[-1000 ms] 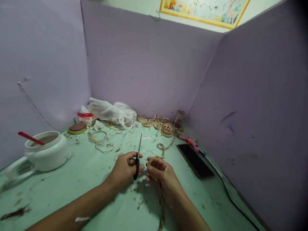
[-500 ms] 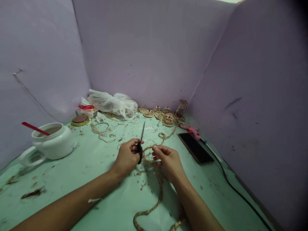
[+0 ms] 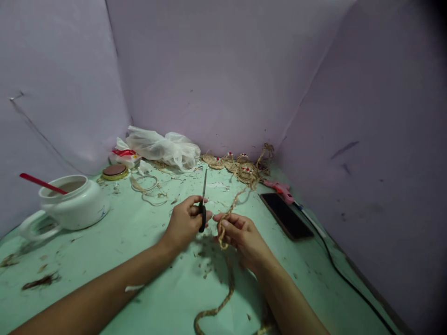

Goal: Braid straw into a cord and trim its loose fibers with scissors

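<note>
My left hand [image 3: 185,222] is closed around the black handle of a pair of scissors [image 3: 203,209], whose blade points up and away from me. Just right of it, my right hand [image 3: 244,235] pinches a braided jute cord [image 3: 225,228] between thumb and fingers. From that grip the cord runs back towards several coiled jute pieces [image 3: 246,173] with red and white decorations. Another length of braided cord [image 3: 223,302] curves over the table below my right hand and passes under the forearm.
A white pot-shaped mug [image 3: 75,204] with a red stick stands left. Behind are a round tin [image 3: 115,171] and a white plastic bag [image 3: 164,146]. A phone [image 3: 286,216], pink glue gun [image 3: 279,188] and black cable [image 3: 335,265] lie right. Fibre scraps litter the green table [image 3: 167,288].
The cord loop between my hands has gone; the cord now lies bunched in my right hand's fingers. My left hand keeps the scissors, nearly still. The view has shifted slightly.
</note>
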`<state>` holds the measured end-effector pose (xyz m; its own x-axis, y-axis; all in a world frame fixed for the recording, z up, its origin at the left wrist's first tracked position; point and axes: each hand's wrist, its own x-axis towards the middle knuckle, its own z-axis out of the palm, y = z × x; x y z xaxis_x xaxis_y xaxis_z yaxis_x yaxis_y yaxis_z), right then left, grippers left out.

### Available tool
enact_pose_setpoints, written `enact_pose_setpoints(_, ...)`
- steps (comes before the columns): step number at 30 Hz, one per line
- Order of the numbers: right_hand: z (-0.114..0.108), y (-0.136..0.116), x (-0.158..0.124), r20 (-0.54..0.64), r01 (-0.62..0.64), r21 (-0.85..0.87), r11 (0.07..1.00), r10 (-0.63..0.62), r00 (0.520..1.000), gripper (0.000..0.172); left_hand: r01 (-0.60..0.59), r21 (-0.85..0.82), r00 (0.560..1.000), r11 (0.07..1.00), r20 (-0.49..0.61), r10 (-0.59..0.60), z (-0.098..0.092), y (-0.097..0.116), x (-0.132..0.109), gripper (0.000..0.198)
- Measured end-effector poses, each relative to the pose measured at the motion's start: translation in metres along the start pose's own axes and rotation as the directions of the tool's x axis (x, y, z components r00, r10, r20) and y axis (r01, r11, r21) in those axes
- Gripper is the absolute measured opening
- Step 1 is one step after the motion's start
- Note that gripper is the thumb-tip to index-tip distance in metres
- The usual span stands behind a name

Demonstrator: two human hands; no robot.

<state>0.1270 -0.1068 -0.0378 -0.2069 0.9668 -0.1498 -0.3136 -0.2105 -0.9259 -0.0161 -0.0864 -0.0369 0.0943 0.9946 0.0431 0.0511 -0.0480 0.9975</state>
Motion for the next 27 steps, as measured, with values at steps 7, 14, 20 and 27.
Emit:
enact_pose_setpoints(7, 0.009, 0.008, -0.003, 0.15, -0.16, -0.078, 0.984, 0.17, 0.974, 0.028, 0.21, -0.271, 0.97, 0.939, 0.178, -0.165, 0.0, 0.009, 0.011, 0.045)
enact_pose_setpoints(14, 0.012, 0.014, -0.002, 0.14, -0.177, -0.143, 0.974, 0.197, 0.97, 0.027, 0.203, -0.011, 0.961, 0.979, 0.192, -0.198, 0.004, 0.008, 0.018, 0.036)
enact_pose_setpoints(20, 0.012, 0.011, -0.001, 0.042, -0.157, -0.094, 0.983, 0.161, 0.986, 0.028, -0.086, 0.101, 0.99, 0.991, 0.122, 0.073, 0.016, 0.02, 0.024, 0.032)
enact_pose_setpoints(27, 0.011, 0.01, -0.004, 0.124, -0.157, -0.101, 0.982, 0.169, 0.978, 0.048, -0.033, -0.367, 0.992, 0.929, -0.124, -0.014, -0.014, 0.043, 0.054, 0.033)
